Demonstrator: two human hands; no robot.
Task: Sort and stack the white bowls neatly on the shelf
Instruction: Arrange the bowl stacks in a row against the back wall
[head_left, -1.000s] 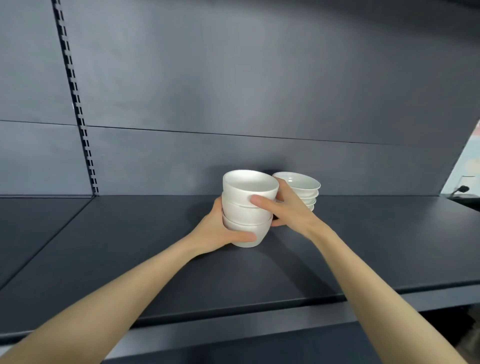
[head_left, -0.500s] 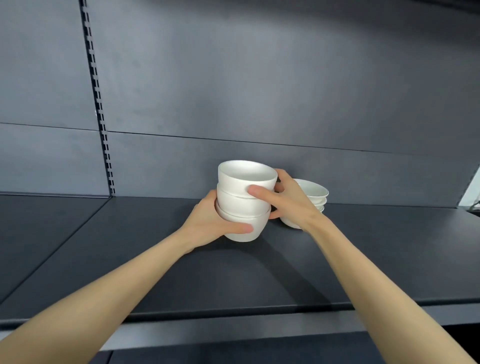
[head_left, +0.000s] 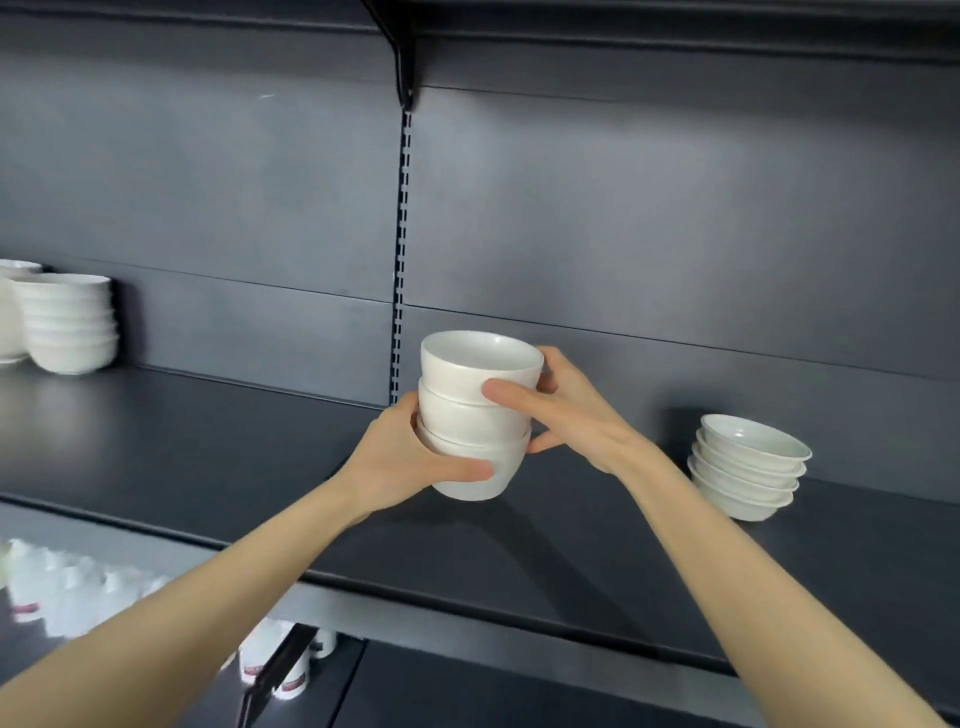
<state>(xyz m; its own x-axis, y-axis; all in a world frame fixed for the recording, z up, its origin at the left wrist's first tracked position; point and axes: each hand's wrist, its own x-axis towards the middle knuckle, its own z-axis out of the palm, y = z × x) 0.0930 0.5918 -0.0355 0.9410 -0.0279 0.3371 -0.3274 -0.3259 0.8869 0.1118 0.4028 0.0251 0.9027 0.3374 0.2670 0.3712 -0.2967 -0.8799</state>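
held stack: three deep white bowls (head_left: 475, 415) nested one in another, upright, top bowl empty inside; contents of the lower two hidden
held stack place: over the dark shelf (head_left: 208, 457), just in front of the slotted rail (head_left: 399, 249) on the back wall; cannot tell if the base touches the shelf
left hand: left hand (head_left: 410, 462) grips the bottom bowl from the stack's left side, thumb laid across its front, the other fingers hidden behind
right hand: right hand (head_left: 571, 415) grips from the stack's right, thumb pressed at the seam of the top and middle bowls, fingers (head_left: 550, 364) curled round the back near the top rim
shallow stack: about five shallow white bowls (head_left: 748, 467) nested, standing on the shelf well right of the held stack, apart from it, leaning a little; top one empty
far stack: tall pile of white bowls (head_left: 70, 325) on the same shelf, far left of the held stack, against the back wall; more white ware at its left, cut off by the frame edge
lower level: blurred white containers with red labels (head_left: 78, 587) below and left of the held stack, type unclear
bracket: black bracket (head_left: 405, 62) above the held stack, at the rail's top
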